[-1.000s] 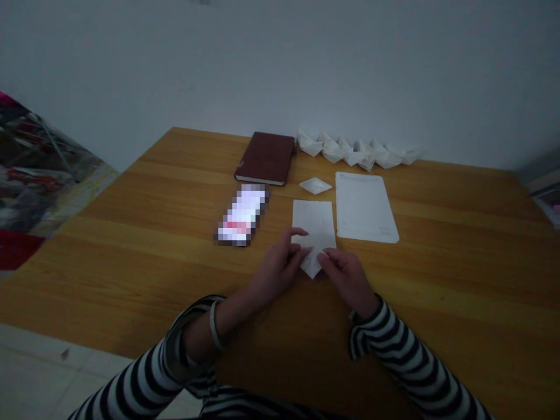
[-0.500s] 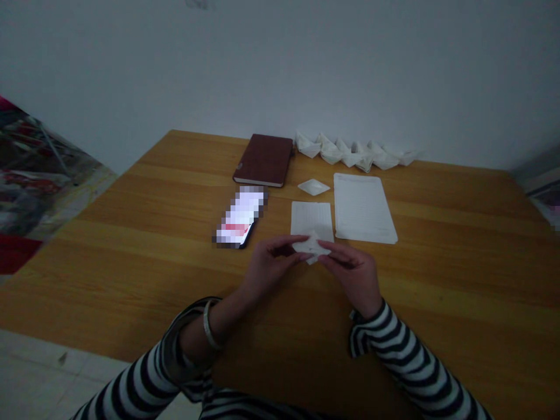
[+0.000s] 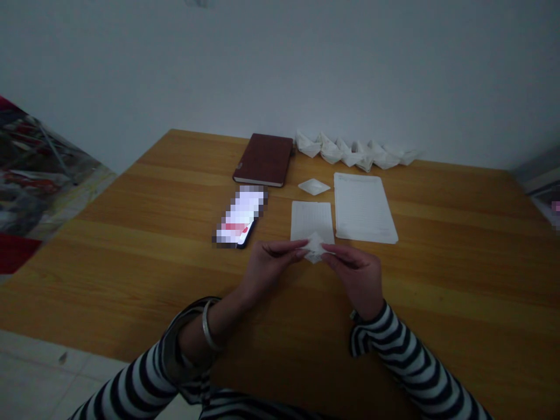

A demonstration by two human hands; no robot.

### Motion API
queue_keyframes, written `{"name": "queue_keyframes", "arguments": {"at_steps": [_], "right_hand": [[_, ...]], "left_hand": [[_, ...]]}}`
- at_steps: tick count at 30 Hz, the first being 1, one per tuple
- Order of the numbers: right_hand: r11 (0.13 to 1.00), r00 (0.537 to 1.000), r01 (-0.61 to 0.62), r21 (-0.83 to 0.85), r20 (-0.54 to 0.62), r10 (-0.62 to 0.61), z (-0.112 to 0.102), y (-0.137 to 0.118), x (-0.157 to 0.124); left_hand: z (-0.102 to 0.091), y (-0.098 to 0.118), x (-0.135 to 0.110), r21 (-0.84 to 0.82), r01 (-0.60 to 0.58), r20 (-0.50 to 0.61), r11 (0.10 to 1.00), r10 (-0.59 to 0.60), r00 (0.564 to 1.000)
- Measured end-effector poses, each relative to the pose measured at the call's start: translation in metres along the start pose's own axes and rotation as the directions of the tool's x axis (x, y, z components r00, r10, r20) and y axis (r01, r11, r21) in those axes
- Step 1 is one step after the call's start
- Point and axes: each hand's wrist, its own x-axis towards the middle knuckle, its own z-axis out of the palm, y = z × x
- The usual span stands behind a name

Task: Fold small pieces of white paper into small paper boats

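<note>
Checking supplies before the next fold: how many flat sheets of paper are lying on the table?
2: a smaller sheet just beyond the folded paper, and a larger sheet to its right. More sheets could be stacked beneath either; I cannot tell.

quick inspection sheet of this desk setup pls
surface: honey-brown wood-grain table, lit dimly
job's things: small folded piece of white paper, held over the near edge of a flat, faintly ruled white sheet; small white paper boat; row of white folded paper boats along the far edge
clutter: dark red hardcover notebook; black smartphone, screen pixelated; large white paper sheet
hands: left hand and right hand both pinch the folded piece; silver bangle on left wrist
cables: nothing seen
surroundings: plain white wall; pale tiled floor; red-and-dark patterned cloth at left
</note>
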Motion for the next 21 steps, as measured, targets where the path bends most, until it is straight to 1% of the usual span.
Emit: {"name": "queue_keyframes", "arguments": {"at_steps": [2, 4, 6, 7, 9, 11, 13, 15, 16, 18, 21], "right_hand": [[0.999, 1.000, -0.022, 0.025, -0.009, 0.022, 0.001, 0.000, 0.000], [1.000, 1.000, -0.016, 0.022, -0.003, 0.016, 0.001, 0.001, 0.000], [0.998, 0.999, 0.036, -0.045, 0.001, -0.036, 0.000, 0.002, -0.001], [0.990, 0.996, 0.088, -0.111, 0.003, -0.088, -0.001, 0.003, -0.002], [0.930, 0.971, 0.236, -0.282, 0.030, -0.237, -0.003, 0.005, -0.004], [0.820, 0.919, 0.383, -0.426, 0.091, -0.383, -0.006, 0.004, -0.005], [0.718, 0.867, 0.481, -0.503, 0.148, -0.477, -0.007, 0.003, -0.006], [0.649, 0.832, 0.525, -0.550, 0.175, -0.526, -0.007, 0.002, -0.006], [0.624, 0.822, 0.535, -0.569, 0.181, -0.540, -0.007, 0.002, -0.006], [0.595, 0.813, 0.538, -0.597, 0.180, -0.554, -0.006, 0.002, -0.006], [0.582, 0.812, 0.535, -0.613, 0.183, -0.554, -0.005, 0.002, -0.006]], "left_hand": [[0.001, 0.000, -0.001, -0.031, 0.015, -0.004, 0.999, -0.015, 1.000], [0.001, 0.000, -0.001, 0.000, -0.024, -0.020, 1.000, 0.024, 1.000], [0.001, -0.003, -0.001, 0.108, -0.117, -0.041, 0.987, 0.122, 0.992], [0.000, -0.004, -0.001, 0.179, -0.178, -0.045, 0.968, 0.189, 0.981], [-0.002, -0.009, -0.001, 0.316, -0.311, -0.027, 0.896, 0.336, 0.942], [-0.004, -0.013, 0.000, 0.413, -0.431, 0.029, 0.803, 0.461, 0.887], [-0.005, -0.017, 0.000, 0.470, -0.519, 0.091, 0.714, 0.546, 0.833], [-0.005, -0.019, 0.000, 0.502, -0.570, 0.132, 0.650, 0.594, 0.794], [-0.005, -0.019, -0.001, 0.514, -0.582, 0.145, 0.630, 0.605, 0.783], [-0.004, -0.018, -0.002, 0.531, -0.592, 0.157, 0.607, 0.615, 0.772], [-0.003, -0.017, -0.003, 0.546, -0.587, 0.167, 0.598, 0.608, 0.776]]}}
